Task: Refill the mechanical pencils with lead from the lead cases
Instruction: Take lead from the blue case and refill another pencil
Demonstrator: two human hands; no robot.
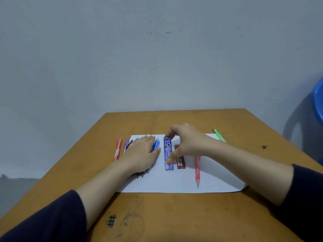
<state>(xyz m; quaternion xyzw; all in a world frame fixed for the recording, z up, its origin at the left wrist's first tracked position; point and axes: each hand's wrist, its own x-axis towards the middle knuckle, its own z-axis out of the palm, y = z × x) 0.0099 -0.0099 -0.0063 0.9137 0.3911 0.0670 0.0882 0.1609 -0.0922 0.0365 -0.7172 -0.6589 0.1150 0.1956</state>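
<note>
Fingers (171, 133) of the right hand (188, 141) pinch the blue lead case (168, 151) lengthwise.

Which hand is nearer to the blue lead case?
The right hand: it pinches the blue lead case by its two ends. The left hand lies flat on the pencils just left of the case, not touching it.

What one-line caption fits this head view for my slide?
Right hand pinches the blue lead case on white paper while left hand rests flat on a row of mechanical pencils.
</note>
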